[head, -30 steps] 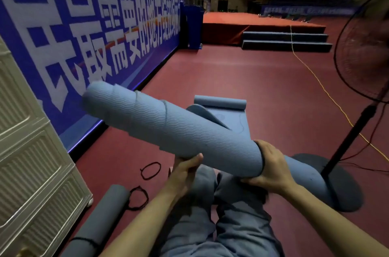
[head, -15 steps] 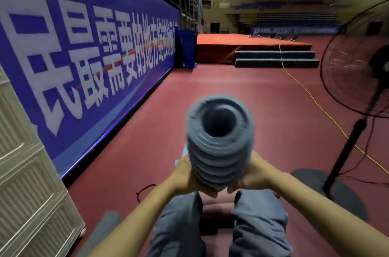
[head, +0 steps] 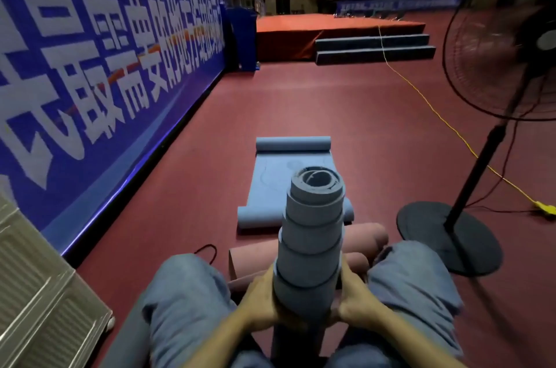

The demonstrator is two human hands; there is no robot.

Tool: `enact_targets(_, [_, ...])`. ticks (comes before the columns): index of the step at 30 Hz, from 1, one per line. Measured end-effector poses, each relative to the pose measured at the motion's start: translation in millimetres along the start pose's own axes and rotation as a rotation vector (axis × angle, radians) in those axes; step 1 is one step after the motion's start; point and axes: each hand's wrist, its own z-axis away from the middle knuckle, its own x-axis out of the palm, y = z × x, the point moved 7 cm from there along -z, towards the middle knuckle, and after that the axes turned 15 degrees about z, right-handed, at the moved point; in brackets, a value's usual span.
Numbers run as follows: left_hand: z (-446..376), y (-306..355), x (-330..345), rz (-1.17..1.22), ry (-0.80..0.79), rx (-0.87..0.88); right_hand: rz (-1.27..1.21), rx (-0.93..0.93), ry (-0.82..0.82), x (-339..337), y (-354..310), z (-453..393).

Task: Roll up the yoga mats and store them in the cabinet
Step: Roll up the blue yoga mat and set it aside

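Standing the rolled blue mat (head: 311,235) on end between the knees, both hands clamped around its lower part.

A second ago the roll lay slanted across the lap; it is now upright, its top end tipped away toward 12 o'clock. The left hand (head: 260,304) grips it at 9 o'clock and the right hand (head: 353,303) at 3 o'clock, fingers curled onto the roll. The layers have telescoped into stepped rings, so the roll probably needs squaring before storage. A half-unrolled blue mat (head: 288,184) lies on the floor (head: 376,132) at 12 o'clock, red rolled mats (head: 361,239) sit just behind the held roll, and the cabinet (head: 39,292) stands at 9 o'clock.
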Motion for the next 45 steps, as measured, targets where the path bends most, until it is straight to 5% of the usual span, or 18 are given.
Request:
enact_targets(7, [3.9, 13.6, -6.2, -0.031, 0.145, 0.076, -0.071, -0.052, -0.086, -59.3, -45.5, -6.4])
enact_targets(11, [0.1, 11.6, -4.5, -0.001, 0.174, 0.096, -0.210, -0.190, 0.168, -150.2, -111.3, -10.6])
enact_targets(16, [-13.1, 26.6, -4.4, 0.022, 0.246, 0.109, 0.179, -0.319, 0.222, -219.9, -181.0, -27.8])
enact_targets(20, [-27.9, 2.9, 3.3, 0.089, 0.288, 0.030, 0.485, -0.326, 0.241, -184.3, -182.4, -40.0])
enact_targets(27, [-23.0, -13.6, -1.5, 0.250, 0.384, 0.101, 0.575, -0.266, 0.215, -117.6, -162.2, -68.5])
enact_targets(34, [-40.6, -26.1, -1.0, 0.324, 0.195, 0.108, 0.686, -0.048, 0.044, -90.1, -100.7, -106.6])
enact_targets(40, [-61.3, -27.0, -17.6, 0.883, 0.348, -0.204, 0.728, 0.009, -0.059, -101.4, -92.5, -114.9])
enact_targets(45, [-85.1, -27.6, -42.2, 0.656, 0.330, -0.339, 0.783, 0.008, -0.131, -97.0, -110.9, -112.4])
